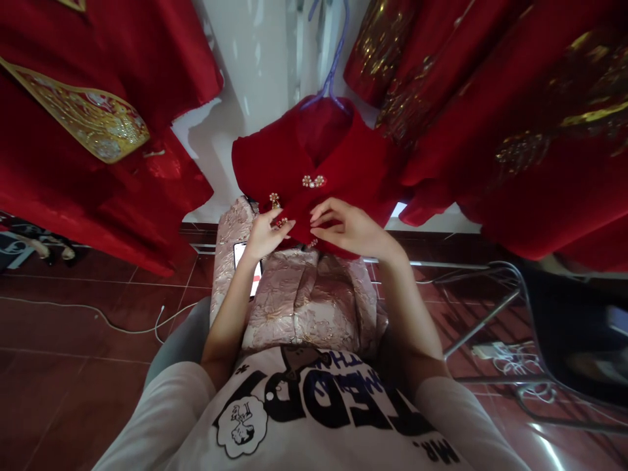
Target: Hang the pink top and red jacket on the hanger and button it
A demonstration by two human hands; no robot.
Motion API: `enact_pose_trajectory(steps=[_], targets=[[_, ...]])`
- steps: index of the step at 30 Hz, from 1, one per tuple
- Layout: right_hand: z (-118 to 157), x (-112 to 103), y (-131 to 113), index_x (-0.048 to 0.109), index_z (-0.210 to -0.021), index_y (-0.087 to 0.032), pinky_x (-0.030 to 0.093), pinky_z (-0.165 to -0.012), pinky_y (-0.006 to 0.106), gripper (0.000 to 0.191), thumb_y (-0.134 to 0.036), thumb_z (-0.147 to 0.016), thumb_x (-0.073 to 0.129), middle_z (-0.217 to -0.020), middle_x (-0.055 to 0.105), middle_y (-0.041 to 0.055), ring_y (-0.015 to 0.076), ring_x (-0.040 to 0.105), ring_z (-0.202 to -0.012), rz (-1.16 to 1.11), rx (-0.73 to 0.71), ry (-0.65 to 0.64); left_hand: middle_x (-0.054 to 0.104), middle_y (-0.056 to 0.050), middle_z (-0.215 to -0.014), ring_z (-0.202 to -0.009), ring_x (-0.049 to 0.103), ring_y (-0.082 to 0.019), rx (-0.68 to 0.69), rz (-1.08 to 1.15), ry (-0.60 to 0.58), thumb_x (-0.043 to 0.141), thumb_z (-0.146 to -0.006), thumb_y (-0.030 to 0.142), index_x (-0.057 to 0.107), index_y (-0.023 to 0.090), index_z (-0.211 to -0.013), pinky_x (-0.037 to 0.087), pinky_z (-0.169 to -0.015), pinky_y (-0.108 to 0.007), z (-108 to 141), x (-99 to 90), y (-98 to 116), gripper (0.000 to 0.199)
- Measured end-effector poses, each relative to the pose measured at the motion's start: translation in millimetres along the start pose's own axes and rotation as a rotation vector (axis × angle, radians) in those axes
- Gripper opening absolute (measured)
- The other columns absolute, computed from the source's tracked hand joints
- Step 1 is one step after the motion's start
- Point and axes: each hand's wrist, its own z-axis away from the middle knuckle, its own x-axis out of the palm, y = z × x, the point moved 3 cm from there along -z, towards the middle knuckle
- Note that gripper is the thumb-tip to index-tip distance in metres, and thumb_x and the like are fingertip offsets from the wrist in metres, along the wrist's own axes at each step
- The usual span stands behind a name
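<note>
Forearms (226, 313) outstretched, left hand (265, 233) and right hand (354, 229) at red garment (343, 167), fingers (332, 205) curved, thumbs parted from forefingers.

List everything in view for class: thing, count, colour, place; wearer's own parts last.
Red top: one, red, hanging centre
Hanger: one, purple, at its neckline
Beaded ornaments: several, gold and white, its front
Textured cloth: count unclear, pinkish, lap
Phone: one, white screen, on cloth
Hanging garments: several, red and gold, both sides
Chair: one, black, right
Cables: several, white, floor
Footwear: count unclear, dark, far left
Wall: one, white, behind
Floor tiles: many, reddish, below
Printed shirt: one, white, on wearer
Left hand: one, bare, at red top
Right hand: one, bare, likewise
</note>
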Motion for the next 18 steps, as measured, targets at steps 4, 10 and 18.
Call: enact_pose_trajectory(steps=[4, 10, 18], targets=[[-8, 22, 14, 0.054, -0.101, -0.02, 0.062, -0.082, 0.037, 0.023, -0.034, -0.088, 0.067, -0.106, 0.068, 0.0079, 0.018, 0.071, -0.088, 0.1, 0.032, 0.035, 0.072, 0.0, -0.085, -0.071, 0.069, -0.014, 0.058, -0.135, 0.232, 0.078, -0.082, 0.025, 0.068, 0.019, -0.092, 0.059, -0.062, -0.024, -2, -11.0, -7, 0.015], [-33, 49, 55, 0.045, -0.104, -0.022, 0.063, -0.083, 0.042, 0.037, -0.037, -0.084, 0.072, -0.117, 0.063, 0.0127, 0.0236, 0.068, -0.099, 0.119, -0.027, 0.235, 0.073, -0.001, -0.083, -0.074, 0.074, -0.015, 0.008, 0.018, 0.068, 0.073, -0.091, 0.024, 0.067, 0.02, -0.102, 0.064, -0.07, -0.028, -2, -15.2, -14, 0.012], [-37, 49, 58, 0.051, -0.096, -0.023, 0.06, -0.079, 0.033, 0.022, -0.025, -0.087, 0.071, -0.094, 0.07, 0.0033, 0.0174, 0.07, -0.082, 0.157, -0.037, 0.321, 0.072, -0.006, -0.103, -0.086, 0.073, -0.015, 0.063, 0.012, 0.239, 0.083, -0.085, 0.029, 0.065, 0.02, -0.105, 0.064, -0.074, -0.025, -6, -14.5, -34, 0.029]])
